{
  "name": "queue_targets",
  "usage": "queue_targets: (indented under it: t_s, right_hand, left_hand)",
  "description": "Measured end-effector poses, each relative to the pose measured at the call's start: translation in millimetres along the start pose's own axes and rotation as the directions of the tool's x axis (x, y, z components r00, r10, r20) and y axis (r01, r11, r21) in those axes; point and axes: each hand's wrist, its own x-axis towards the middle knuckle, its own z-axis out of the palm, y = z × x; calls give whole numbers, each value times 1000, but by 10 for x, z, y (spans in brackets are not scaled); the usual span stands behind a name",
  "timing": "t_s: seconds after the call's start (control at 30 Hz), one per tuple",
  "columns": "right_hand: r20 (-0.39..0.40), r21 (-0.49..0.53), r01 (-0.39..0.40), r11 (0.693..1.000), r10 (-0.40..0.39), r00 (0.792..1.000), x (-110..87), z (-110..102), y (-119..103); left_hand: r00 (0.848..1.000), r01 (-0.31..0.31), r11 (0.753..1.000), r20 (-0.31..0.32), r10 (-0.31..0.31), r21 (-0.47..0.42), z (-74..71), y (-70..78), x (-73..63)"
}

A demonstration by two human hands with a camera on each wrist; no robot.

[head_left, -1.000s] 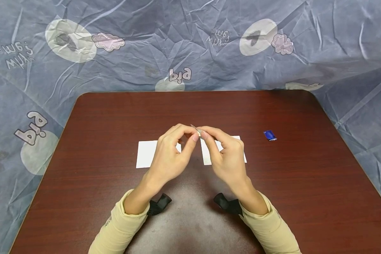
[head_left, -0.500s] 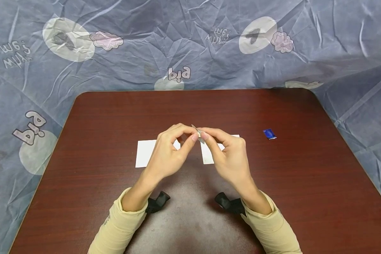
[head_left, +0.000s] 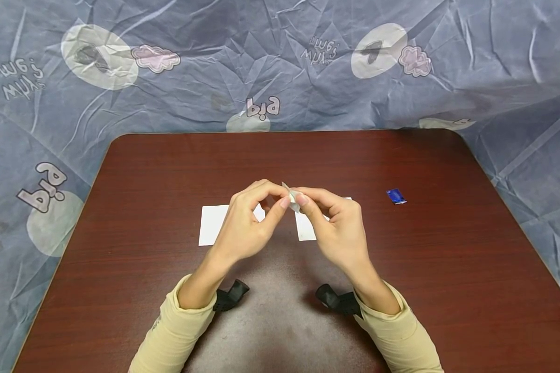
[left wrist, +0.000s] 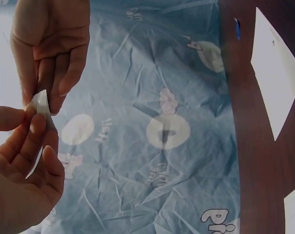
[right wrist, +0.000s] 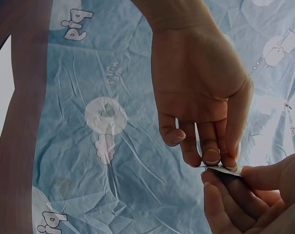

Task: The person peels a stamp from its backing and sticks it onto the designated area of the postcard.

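Both hands are raised over the middle of the table, fingertips close together. A small whitish-silver packet [head_left: 293,201] with a serrated edge [left wrist: 40,103] is pinched between thumb and fingers of the left hand [head_left: 249,225]. On its other side, the right hand [head_left: 338,225] also pinches it with thumb and index finger. Fingertips cover much of the packet, and its contents cannot be seen. Beneath the hands lie two white sheets, a left sheet [head_left: 211,225] and a right sheet [head_left: 305,228], each partly hidden by a hand.
A small blue packet [head_left: 396,196] lies on the brown table [head_left: 448,259], right of the hands. Black straps with camera mounts [head_left: 233,295] sit at both wrists. Behind the table hangs a wrinkled blue-grey printed cloth [head_left: 289,72].
The packet between the fingertips has turned, so more of its pale face shows. Both hands keep their pinch and have barely shifted.
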Motion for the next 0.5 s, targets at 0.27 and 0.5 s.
queue_targets:
  t_s: [0.27,0.5]
  right_hand:
    - [-13,68,-43,997,44,999,-3,9,-27]
    - [-39,70,-13,997,16,999,-13,16,-28]
  left_hand:
    - [998,-53,999,-23,53,-1,17,-14,3]
    - [994,-105,994,-41,105,5,30,-26,9]
